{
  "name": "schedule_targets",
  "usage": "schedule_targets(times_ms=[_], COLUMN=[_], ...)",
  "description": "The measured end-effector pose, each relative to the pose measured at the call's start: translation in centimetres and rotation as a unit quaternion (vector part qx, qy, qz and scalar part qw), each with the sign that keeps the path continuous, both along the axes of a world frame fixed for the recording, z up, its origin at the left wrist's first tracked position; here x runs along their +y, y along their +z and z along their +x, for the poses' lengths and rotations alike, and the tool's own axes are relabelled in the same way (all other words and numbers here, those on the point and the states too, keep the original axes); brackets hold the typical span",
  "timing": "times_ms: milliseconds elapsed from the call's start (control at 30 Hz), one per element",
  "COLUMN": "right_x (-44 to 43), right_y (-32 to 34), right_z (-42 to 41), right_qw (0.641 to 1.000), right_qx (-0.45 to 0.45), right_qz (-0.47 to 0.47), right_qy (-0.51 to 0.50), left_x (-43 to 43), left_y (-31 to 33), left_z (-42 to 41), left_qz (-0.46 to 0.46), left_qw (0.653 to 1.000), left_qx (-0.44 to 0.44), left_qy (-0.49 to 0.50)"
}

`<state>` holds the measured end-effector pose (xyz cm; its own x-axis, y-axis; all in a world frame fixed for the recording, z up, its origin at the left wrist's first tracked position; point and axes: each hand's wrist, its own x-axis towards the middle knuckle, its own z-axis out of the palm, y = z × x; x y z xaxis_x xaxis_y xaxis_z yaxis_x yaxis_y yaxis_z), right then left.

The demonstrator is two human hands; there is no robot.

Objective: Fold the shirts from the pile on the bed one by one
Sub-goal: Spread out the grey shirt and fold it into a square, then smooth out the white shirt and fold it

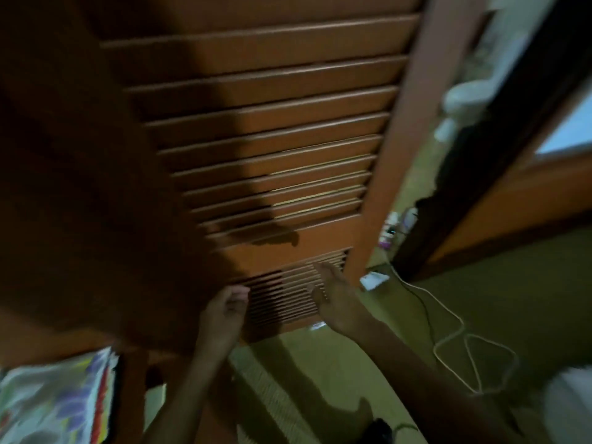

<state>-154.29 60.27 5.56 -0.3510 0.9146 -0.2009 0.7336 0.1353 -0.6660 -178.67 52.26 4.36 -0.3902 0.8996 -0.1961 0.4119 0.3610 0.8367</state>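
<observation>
Door (256,123) beyond curled left hand (224,310), flat right hand (333,299)

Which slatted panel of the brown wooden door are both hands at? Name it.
The lower panel of fine narrow slats, behind the left hand and right hand; the upper panel has broad slats.

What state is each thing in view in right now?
left hand: fingers curled, nothing seen in them.
right hand: fingers straight, held before the door's lower slats; contact unclear.
louvred door: upright; open or closed unclear.
white cable: loose loops on the floor.
patterned cloth: lying at lower left, blurred.
</observation>
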Motion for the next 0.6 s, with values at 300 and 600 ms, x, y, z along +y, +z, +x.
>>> schedule_targets(times_ms=[300,600], right_x=[-0.7,-7.5], right_y=[1.8,3.7], right_z=[30.2,53.3], right_qw=[0.973,0.883], right_qx=[-0.042,-0.044], right_qz=[0.028,0.027], right_qy=[-0.224,-0.467], left_x=[14.1,17.8], left_y=[4.2,6.5], left_z=[27.9,56.4], left_qz=[0.043,0.070], left_qw=[0.967,0.886], left_qx=[0.003,-0.030], left_qy=[-0.251,-0.458])
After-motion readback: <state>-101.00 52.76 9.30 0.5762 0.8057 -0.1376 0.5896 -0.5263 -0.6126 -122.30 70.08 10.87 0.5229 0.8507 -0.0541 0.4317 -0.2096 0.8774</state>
